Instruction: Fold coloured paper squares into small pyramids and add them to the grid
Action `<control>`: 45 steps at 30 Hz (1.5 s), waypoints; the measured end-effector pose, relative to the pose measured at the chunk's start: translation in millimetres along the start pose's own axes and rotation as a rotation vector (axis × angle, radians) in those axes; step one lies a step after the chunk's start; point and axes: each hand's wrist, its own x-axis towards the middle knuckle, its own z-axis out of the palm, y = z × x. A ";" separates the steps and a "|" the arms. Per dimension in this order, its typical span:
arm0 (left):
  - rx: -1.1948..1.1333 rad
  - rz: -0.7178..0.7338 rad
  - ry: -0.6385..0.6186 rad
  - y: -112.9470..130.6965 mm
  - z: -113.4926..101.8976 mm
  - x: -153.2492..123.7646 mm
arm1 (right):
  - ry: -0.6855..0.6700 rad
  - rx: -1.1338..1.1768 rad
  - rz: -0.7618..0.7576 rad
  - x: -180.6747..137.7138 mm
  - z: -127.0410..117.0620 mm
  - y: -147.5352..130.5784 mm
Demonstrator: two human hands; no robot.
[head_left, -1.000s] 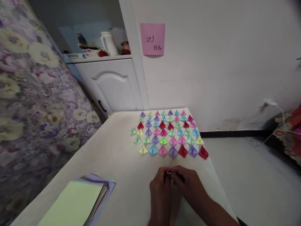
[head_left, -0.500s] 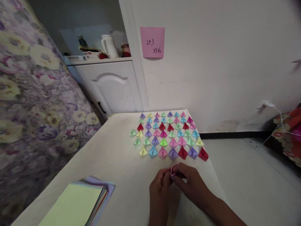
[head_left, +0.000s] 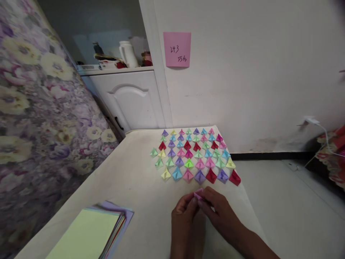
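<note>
A small folded piece of pink paper (head_left: 198,194) is pinched between both hands above the front part of the table. My left hand (head_left: 184,210) grips its left side between thumb and fingers. My right hand (head_left: 217,204) closes on its right side, fingertips close to those of the left. Part of the paper is hidden behind the fingers. Just beyond the hands stand rows of small folded paper shapes in many colours, among them a purple one (head_left: 199,176) and a dark red one (head_left: 211,176) in the nearest row.
A stack of coloured paper sheets (head_left: 86,232), pale yellow on top, lies at the table's front left. The cream-covered table (head_left: 134,158) meets a white wall (head_left: 229,72) carrying a pink note (head_left: 177,49). A floral curtain (head_left: 54,118) hangs at left, beside a white cabinet (head_left: 132,100).
The pink paper has turned in my fingers and shows a flatter face. My left thumb has shifted up onto it. The whole view has moved slightly.
</note>
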 end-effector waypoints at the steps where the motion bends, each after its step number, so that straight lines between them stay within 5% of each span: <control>1: 0.003 0.001 0.007 -0.3 0.1 0.3 | 0.009 0.000 0.018 -0.2 0.8 0.1; 17: 0.121 0.076 0.000 1.8 4.9 -3.6 | 0.014 0.143 0.161 -1.7 2.3 -1.2; 25: 0.221 0.030 -0.112 5.3 -4.8 3.2 | 0.017 0.060 0.071 0.3 -0.4 1.3; 45: 0.214 0.052 -0.077 1.2 -4.4 7.0 | 0.000 0.025 0.062 -4.9 -0.5 -4.0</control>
